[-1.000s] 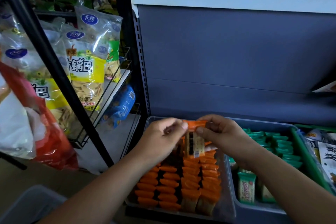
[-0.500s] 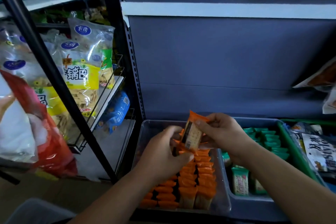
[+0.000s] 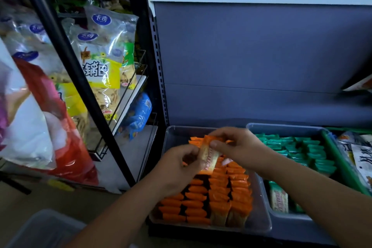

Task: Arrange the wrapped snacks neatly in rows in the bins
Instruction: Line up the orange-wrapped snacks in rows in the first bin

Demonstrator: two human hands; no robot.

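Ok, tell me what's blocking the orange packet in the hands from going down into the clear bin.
Nothing visible blocks it. The left hand and right hand pinch the orange packet just above the clear bin. Rows of orange packets fill most of it; bare floor shows at the back left.

The left bin (image 3: 174, 134) and the right bin (image 3: 281, 127) are set side by side before the back panel (image 3: 261, 56). In each, snacks (image 3: 219, 193) are packed in rows. Over the left bin a snack (image 3: 208, 156) is held between the left hand (image 3: 177, 169) and the right hand (image 3: 241, 147). Further left, bags (image 3: 100, 70) are stacked.
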